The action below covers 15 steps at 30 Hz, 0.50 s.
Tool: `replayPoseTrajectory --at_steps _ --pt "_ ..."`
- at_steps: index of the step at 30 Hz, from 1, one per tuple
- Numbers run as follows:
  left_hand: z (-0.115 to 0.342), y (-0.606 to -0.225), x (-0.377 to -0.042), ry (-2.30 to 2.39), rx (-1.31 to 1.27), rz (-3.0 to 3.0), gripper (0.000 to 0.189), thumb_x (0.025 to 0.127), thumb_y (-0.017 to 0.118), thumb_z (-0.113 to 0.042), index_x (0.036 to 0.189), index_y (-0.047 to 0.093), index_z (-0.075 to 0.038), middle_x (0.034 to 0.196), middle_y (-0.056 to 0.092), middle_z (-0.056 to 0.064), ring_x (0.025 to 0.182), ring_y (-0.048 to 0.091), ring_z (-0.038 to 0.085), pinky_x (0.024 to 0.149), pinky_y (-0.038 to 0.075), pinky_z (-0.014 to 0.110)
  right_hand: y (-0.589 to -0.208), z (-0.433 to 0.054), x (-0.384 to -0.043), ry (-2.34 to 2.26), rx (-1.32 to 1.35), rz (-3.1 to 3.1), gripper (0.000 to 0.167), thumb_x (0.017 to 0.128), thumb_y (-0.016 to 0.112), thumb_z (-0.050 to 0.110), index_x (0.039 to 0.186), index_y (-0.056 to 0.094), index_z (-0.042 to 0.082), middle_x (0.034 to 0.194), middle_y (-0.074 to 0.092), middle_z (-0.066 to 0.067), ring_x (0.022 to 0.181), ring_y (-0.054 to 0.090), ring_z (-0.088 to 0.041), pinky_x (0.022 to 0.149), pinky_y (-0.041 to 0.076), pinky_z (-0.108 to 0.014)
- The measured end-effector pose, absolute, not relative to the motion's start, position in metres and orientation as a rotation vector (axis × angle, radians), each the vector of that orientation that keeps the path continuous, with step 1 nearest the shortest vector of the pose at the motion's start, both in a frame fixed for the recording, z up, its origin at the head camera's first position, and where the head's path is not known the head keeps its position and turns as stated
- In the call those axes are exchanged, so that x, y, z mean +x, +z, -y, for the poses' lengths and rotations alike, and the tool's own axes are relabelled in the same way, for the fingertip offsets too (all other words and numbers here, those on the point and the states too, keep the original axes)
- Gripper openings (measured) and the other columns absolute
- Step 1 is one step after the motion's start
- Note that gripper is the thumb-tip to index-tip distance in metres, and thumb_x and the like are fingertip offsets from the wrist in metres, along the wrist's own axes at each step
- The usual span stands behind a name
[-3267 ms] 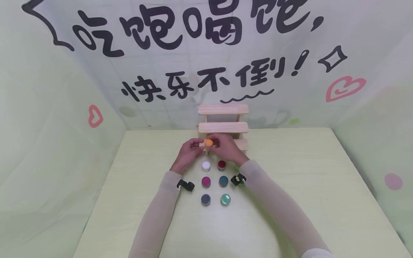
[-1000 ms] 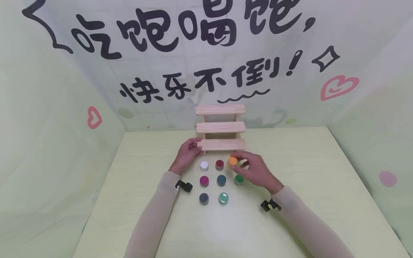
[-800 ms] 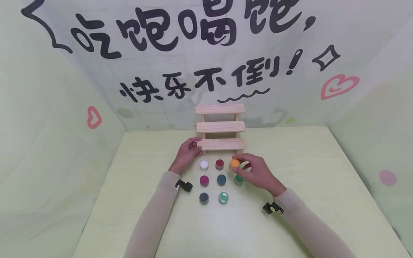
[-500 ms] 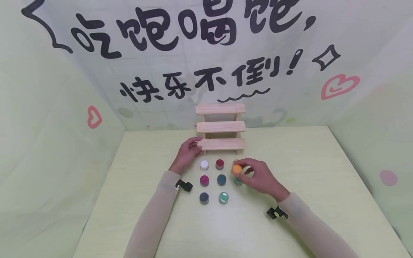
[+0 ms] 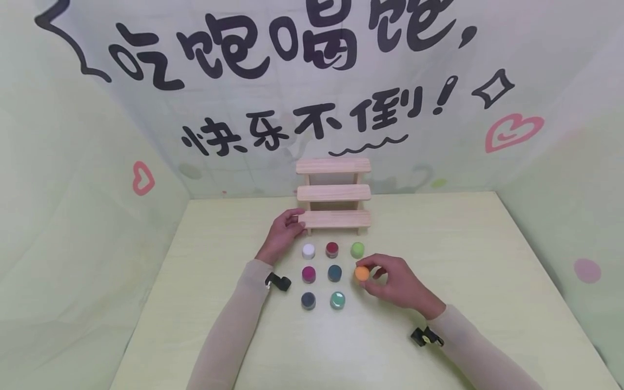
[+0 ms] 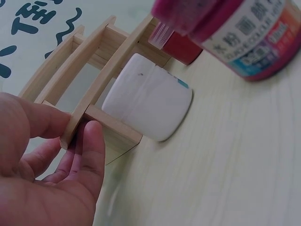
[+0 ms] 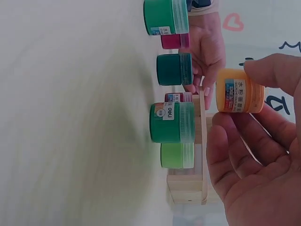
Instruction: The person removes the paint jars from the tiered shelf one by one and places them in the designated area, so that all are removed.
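My right hand (image 5: 402, 284) pinches an orange paint jar (image 5: 362, 273) between thumb and fingers. In the right wrist view this jar (image 7: 235, 91) hangs above the table, higher than the lids of the standing jars. A dark green paint jar (image 7: 162, 132) stands below it, covered by the orange one in the head view. My left hand (image 5: 284, 233) grips the left end of the lowest step of a three-step wooden rack (image 5: 333, 219). In the left wrist view thumb and fingers close around that board's end (image 6: 70, 129). All three steps are bare.
Several paint jars stand in rows before the rack: white (image 5: 309, 251), dark red (image 5: 332, 249), light green (image 5: 357, 249), magenta (image 5: 309, 274), teal (image 5: 334, 273), dark blue (image 5: 308, 300) and mint green (image 5: 337, 300). A printed cloth (image 5: 263, 179) hangs behind the table.
My right hand has carried the orange jar from the lowest step rightward, then toward me past the light green jar to above the dark green one. My left hand keeps its grip.
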State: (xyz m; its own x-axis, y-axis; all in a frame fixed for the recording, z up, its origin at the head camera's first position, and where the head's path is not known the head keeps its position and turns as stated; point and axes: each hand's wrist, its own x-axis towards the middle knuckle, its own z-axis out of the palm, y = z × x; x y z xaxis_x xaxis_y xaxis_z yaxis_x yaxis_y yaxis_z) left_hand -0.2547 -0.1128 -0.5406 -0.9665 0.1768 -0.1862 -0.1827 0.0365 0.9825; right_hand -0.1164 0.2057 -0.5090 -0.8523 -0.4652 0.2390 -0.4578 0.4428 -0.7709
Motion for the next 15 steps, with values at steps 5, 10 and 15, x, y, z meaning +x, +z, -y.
replayPoseTrajectory --at_steps 5,10,15 --pt "0.111 -0.54 -0.253 2.004 -0.02 -2.071 0.042 0.102 0.066 -0.007 0.143 0.06 -0.012 0.132 0.067 0.019 0.12 0.069 0.025 0.099 0.06 0.029 -0.512 -0.212 -0.11 -1.408 -0.889 -2.59 0.037 0.084 0.084 0.003 0.118 0.075 0.012 0.112 0.077 0.005 0.094 0.068 -0.009 0.077 0.065 -0.036" --pt "0.111 -0.54 -0.252 2.007 -0.01 -2.073 0.042 0.102 0.066 -0.007 0.144 0.06 -0.012 0.132 0.067 0.019 0.12 0.069 0.025 0.099 0.06 0.03 -0.516 -0.217 -0.108 -1.336 -0.88 -2.546 0.035 0.084 0.085 0.005 0.116 0.075 0.014 0.114 0.078 0.002 0.094 0.068 -0.008 0.08 0.064 -0.035" --pt "0.112 -0.54 -0.252 2.0 -0.012 -2.093 0.041 0.103 0.066 -0.009 0.143 0.061 -0.014 0.132 0.069 0.017 0.121 0.07 0.025 0.099 0.061 0.029 -0.517 -0.219 -0.106 -1.274 -0.83 -2.501 0.033 0.085 0.085 0.008 0.115 0.074 0.016 0.112 0.076 0.006 0.096 0.067 -0.007 0.084 0.064 -0.037"
